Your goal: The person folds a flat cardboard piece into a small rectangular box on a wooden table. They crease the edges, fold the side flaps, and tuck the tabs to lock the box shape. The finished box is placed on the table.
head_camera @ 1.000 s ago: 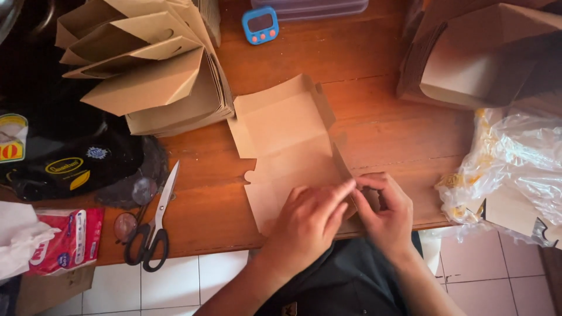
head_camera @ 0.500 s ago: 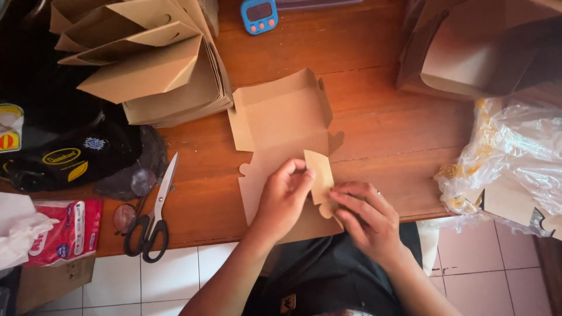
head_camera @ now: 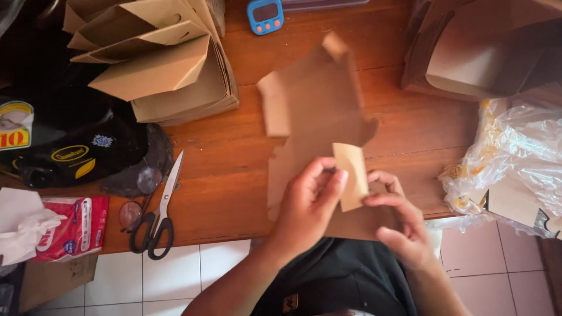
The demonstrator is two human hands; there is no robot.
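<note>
Left of the wooden table's (head_camera: 234, 175) near edge: red tissue packet (head_camera: 70, 225), half covered by white paper. On the table, left: black pouch with yellow oval label (head_camera: 76, 155), black-handled scissors (head_camera: 159, 210), stack of folded brown boxes (head_camera: 158, 64). Centre: flat brown box blank (head_camera: 319, 111), lifted and blurred, its flap pinched by left hand (head_camera: 307, 210) and right hand (head_camera: 401, 222), close together. Right: clear plastic bag (head_camera: 509, 158), cut off.

Brown cardboard sheet (head_camera: 319, 111), blue timer (head_camera: 265, 15), black-handled scissors (head_camera: 157, 213).
</note>
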